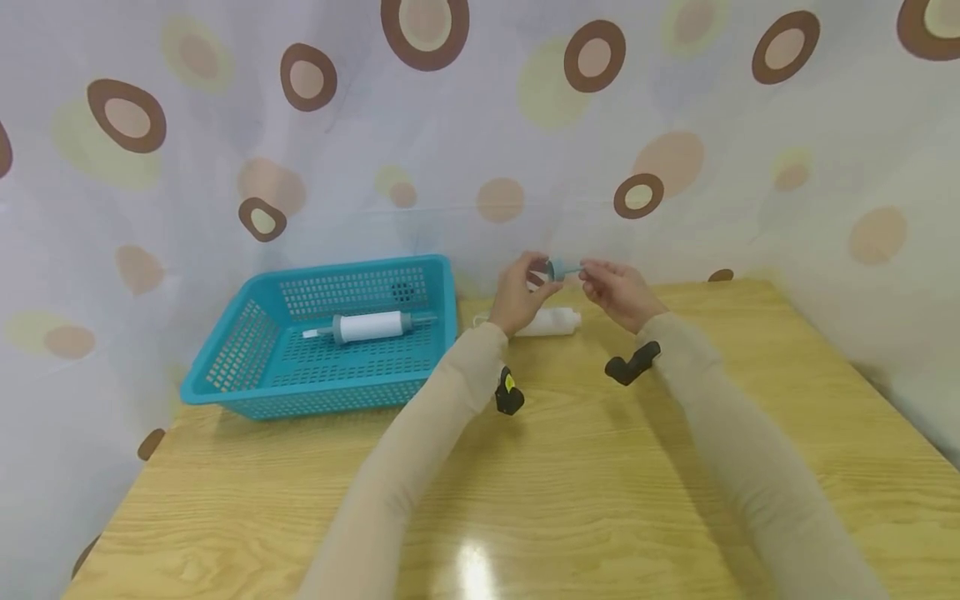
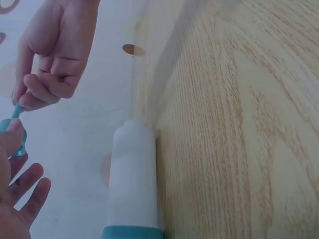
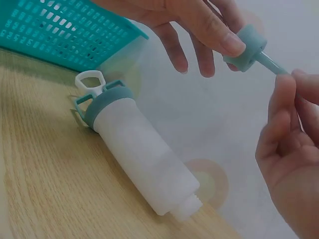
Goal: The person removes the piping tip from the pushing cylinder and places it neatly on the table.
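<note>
My left hand [image 1: 516, 296] pinches a teal nozzle cap [image 3: 249, 47] between thumb and fingers, with other fingers spread. The right hand [image 1: 621, 293] pinches the thin tube [image 3: 271, 63] that sticks out of this cap. Both hands hold the piece in the air above the far part of the table. Beneath them a white plunger cylinder [image 3: 144, 154] lies on its side. It has a teal collar [image 3: 108, 102] with finger loops and a white pull handle [image 3: 89, 79] at one end, and a bare narrow neck [image 3: 186, 207] at the other.
To the left stands a teal plastic basket [image 1: 322, 402] with perforated walls. Inside lies a similar white cylinder [image 1: 371, 326] fitted with a nozzle. The wooden table [image 1: 570, 492] meets a patterned wall covering [image 1: 450, 125] at the back.
</note>
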`<state>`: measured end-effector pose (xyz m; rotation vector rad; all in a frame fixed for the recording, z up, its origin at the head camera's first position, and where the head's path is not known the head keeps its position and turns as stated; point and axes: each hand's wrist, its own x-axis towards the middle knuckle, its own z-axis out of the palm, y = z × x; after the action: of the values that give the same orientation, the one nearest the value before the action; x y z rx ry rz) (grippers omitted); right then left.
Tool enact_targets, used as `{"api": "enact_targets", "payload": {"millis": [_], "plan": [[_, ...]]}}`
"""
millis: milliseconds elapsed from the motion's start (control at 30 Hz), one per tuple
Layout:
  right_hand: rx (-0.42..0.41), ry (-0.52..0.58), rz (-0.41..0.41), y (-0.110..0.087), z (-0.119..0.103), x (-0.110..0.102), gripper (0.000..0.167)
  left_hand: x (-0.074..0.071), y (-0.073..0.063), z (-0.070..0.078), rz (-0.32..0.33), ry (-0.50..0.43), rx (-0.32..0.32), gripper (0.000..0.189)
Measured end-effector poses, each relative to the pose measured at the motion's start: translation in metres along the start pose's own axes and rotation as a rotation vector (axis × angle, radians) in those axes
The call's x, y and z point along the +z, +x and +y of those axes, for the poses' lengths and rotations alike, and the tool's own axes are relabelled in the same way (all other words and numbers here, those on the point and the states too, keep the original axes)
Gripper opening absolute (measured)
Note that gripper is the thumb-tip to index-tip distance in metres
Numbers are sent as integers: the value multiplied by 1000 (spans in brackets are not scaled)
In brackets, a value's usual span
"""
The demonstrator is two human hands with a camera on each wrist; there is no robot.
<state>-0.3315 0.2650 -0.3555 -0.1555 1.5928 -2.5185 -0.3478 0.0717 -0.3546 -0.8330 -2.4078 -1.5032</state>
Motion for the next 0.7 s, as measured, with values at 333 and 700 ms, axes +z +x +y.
{"api": "enact_targets", "payload": {"millis": [333,700], "plan": [[-12,-200,71,2,8,9,27,2,-4,0,17,15,-22,40],[50,-161,-21,3,12,12,26,-1,-3,1,29,22,-23,38]]}}
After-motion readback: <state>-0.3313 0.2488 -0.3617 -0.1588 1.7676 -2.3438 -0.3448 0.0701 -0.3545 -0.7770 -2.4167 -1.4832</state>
